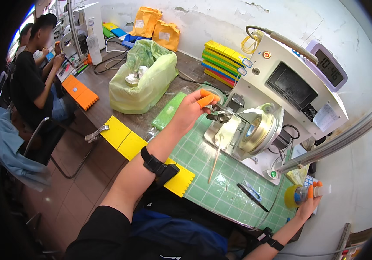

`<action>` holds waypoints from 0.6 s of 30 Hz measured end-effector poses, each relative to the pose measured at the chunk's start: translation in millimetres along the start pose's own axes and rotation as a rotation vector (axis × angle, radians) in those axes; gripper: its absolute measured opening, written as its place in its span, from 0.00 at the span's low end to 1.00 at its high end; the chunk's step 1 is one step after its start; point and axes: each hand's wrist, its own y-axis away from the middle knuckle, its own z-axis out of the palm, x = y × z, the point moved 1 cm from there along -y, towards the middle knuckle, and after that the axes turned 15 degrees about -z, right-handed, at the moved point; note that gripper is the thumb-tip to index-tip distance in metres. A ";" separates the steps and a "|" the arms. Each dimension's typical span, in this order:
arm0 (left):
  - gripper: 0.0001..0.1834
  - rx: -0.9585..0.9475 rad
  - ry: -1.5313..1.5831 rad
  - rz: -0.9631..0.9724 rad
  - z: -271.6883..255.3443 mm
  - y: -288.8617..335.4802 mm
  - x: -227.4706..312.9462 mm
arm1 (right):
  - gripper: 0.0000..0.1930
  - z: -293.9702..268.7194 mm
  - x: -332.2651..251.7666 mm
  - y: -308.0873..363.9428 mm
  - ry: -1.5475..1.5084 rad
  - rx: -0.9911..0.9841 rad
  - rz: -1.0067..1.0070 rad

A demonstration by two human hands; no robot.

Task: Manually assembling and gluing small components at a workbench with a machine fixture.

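Observation:
My left hand point(196, 106), with orange finger cots, reaches to a small dark metal clamp point(221, 116) on the white winding-type machine point(272, 82). Its thumb and fingers are pinched together there; what lies between them is too small to make out. A round cream-coloured wheel point(254, 132) sits just right of the clamp. At the right edge of the bench my right hand point(311, 203), also in orange finger cots, is wrapped round the upper part of a bottle point(291, 197) with a yellow lower part. A thin wooden stick point(214, 164) leans below the clamp.
A green gridded mat point(194, 149) covers the near bench, with a black-handled tool point(253, 197) on it. Yellow boards point(127, 136) line the front edge. A bagged bin point(142, 93) stands left, stacked coloured trays point(222, 63) behind. Another person point(38, 73) sits far left.

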 end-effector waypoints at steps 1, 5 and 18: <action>0.09 0.015 -0.005 -0.005 1.1 1.6 0.4 | 0.25 0.5 0.0 0.7 -0.001 0.002 0.000; 0.10 0.006 -0.007 0.016 -2.0 5.4 1.6 | 0.25 3.9 -1.3 2.7 -0.006 0.017 0.005; 0.10 0.003 -0.011 -0.020 -1.0 -5.3 1.9 | 0.24 5.6 -4.9 -6.2 0.045 0.039 0.051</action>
